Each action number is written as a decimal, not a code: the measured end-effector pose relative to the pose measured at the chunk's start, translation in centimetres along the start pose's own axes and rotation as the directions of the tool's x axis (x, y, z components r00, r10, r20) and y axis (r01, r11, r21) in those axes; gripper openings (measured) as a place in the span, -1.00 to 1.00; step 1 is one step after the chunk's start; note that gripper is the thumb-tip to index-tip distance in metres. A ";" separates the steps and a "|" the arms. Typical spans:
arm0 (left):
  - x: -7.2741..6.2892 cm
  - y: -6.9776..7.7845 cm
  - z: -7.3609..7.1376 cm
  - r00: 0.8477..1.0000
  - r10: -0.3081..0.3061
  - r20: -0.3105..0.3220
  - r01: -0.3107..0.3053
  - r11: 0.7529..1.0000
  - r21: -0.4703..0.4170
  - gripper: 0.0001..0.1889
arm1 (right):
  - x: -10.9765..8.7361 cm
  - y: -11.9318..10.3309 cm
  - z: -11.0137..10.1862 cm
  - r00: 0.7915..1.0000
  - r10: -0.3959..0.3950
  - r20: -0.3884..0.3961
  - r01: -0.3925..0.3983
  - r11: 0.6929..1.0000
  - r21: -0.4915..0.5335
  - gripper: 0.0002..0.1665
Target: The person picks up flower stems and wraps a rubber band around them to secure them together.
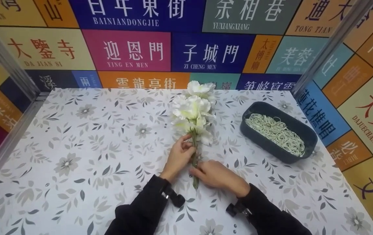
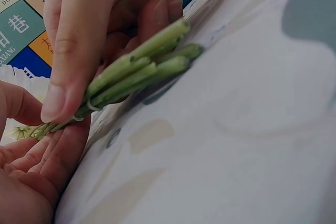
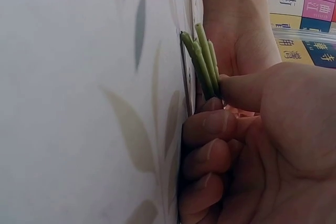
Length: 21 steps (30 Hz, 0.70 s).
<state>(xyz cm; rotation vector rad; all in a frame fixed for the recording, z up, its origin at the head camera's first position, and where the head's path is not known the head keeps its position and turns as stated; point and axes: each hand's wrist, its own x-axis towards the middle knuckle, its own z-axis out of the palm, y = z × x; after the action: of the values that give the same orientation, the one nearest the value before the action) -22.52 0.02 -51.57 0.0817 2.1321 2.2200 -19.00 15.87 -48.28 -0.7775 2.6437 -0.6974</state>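
Observation:
A bunch of white artificial-looking flowers [image 1: 191, 109] lies on the table, blooms pointing away and green stems [image 1: 195, 178] toward the person. The left hand [image 1: 179, 156] holds the stems just below the blooms, its thumb and fingers about them. Lower down, the right hand [image 1: 217, 174] pinches the stems between thumb and curled fingers. In the left wrist view, a thin pale rubber band [image 2: 92, 105] shows round the stems beside the right thumb. Several cut stem ends [image 3: 202, 59] stick out past the right hand in the right wrist view.
A dark oblong tub [image 1: 279, 132] filled with pale green rubber bands [image 1: 274, 133] stands at the right. The flower-patterned tabletop [image 1: 105, 147] ends at a wall of coloured sign panels [image 1: 127, 50] at the back and sides. Both wrists wear black camera straps [image 1: 173, 195].

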 end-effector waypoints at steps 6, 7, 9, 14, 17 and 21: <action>-0.4 0.2 -0.1 1.000 -0.011 -0.004 0.011 1.000 0.010 -0.44 | -0.1 0.0 0.1 1.000 0.009 0.008 -0.009 1.000 0.019 -0.49; -0.4 0.2 -0.1 1.000 -0.010 -0.005 0.010 1.000 0.017 -0.44 | -0.2 0.0 0.1 1.000 0.005 0.007 -0.005 1.000 0.020 -0.49; -0.4 0.1 0.0 1.000 -0.008 -0.006 0.009 1.000 0.023 -0.44 | -0.3 0.0 0.1 1.000 -0.003 0.005 0.003 1.000 0.017 -0.48; -0.1 -0.2 0.0 1.000 -0.003 0.001 0.003 1.000 0.023 -0.44 | -0.3 -0.1 -0.2 1.000 0.013 0.021 -0.014 1.000 0.023 -0.50; -0.1 0.2 -0.2 1.000 -0.017 0.012 0.016 1.000 0.016 -0.43 | -0.2 -0.2 -0.3 0.998 0.041 0.039 -0.043 0.998 0.039 -0.51; -0.1 0.9 -0.6 0.999 -0.036 0.035 0.035 0.999 0.033 -0.43 | 0.1 -0.2 -0.4 0.998 0.042 0.053 -0.044 0.998 0.045 -0.52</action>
<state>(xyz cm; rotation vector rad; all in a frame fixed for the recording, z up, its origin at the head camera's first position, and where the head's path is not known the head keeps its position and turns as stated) -22.44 -0.57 -50.66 0.0832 2.1347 2.1487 -19.12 15.79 -47.82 -0.7139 2.5808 -0.7146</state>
